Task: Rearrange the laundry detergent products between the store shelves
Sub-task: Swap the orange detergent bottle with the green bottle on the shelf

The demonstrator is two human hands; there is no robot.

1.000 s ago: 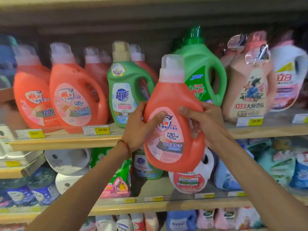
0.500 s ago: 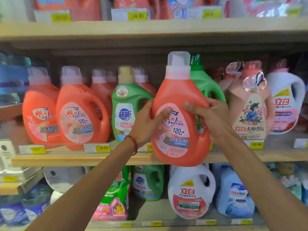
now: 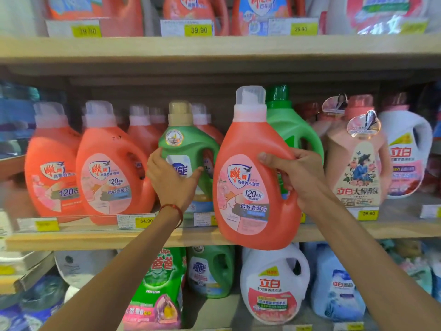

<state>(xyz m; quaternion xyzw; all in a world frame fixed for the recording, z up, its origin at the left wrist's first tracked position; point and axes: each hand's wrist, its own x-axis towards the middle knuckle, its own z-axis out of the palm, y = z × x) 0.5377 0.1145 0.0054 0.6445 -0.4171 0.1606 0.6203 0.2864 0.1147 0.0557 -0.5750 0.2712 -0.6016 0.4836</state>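
Observation:
My right hand (image 3: 296, 174) grips the handle side of an orange detergent bottle (image 3: 248, 187) with a clear cap, holding it upright in front of the middle shelf (image 3: 95, 240); its base hangs just below the shelf's front lip. My left hand (image 3: 174, 180) rests against a green detergent bottle (image 3: 186, 149) with a tan cap, standing on that shelf just left of the orange one, thumb stretched across its label. A second green bottle (image 3: 293, 130) stands behind the held bottle.
Several matching orange bottles (image 3: 107, 168) fill the shelf's left part. A pink-beige bottle (image 3: 355, 168) and a white bottle (image 3: 405, 154) stand to the right. The top shelf (image 3: 214, 46) carries more bottles. White and green bottles and bags sit on the lower shelf.
My left hand has let go of the orange bottle and moved left onto the green tan-capped bottle. My right hand alone now holds the orange bottle, which sits slightly higher and closer to the shelf.

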